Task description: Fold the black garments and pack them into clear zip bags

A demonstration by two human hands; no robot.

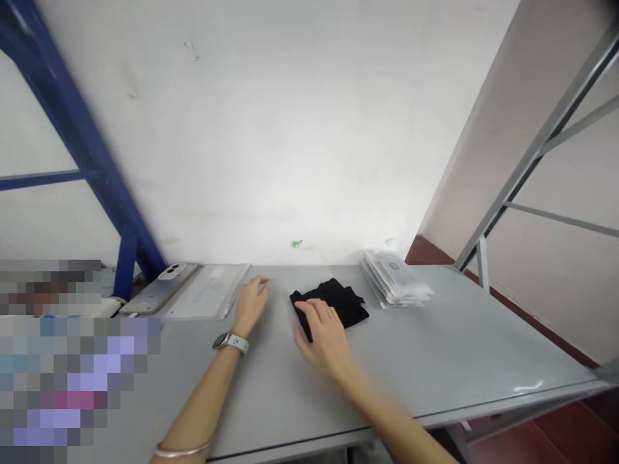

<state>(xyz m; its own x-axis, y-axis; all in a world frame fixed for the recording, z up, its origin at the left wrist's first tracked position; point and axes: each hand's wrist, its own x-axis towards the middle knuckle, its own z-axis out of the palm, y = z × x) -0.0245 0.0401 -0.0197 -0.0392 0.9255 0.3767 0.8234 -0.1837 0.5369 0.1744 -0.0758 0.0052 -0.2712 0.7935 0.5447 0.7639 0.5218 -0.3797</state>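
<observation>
A piece of black folded cloth (341,299) lies on the grey table. My right hand (322,332) rests over its near left part, fingers laid out across the fabric and thumb apart; the palm hides some of the cloth. To the left, my left hand (251,303) hovers at or just above the tabletop, holding nothing, with its fingers loosely bent and apart. It is nearest to the flat clear plastic bags (206,293), whose right edge is beside its fingers. A watch with a light strap is on my left wrist.
Stacked white packets (394,277) sit at the back right by the wall. At the back left is a flat grey device (157,293) with what looks like a phone camera block. A blue metal frame (91,148) rises at left, a grey one (532,158) at right. A blurred-out area covers the left.
</observation>
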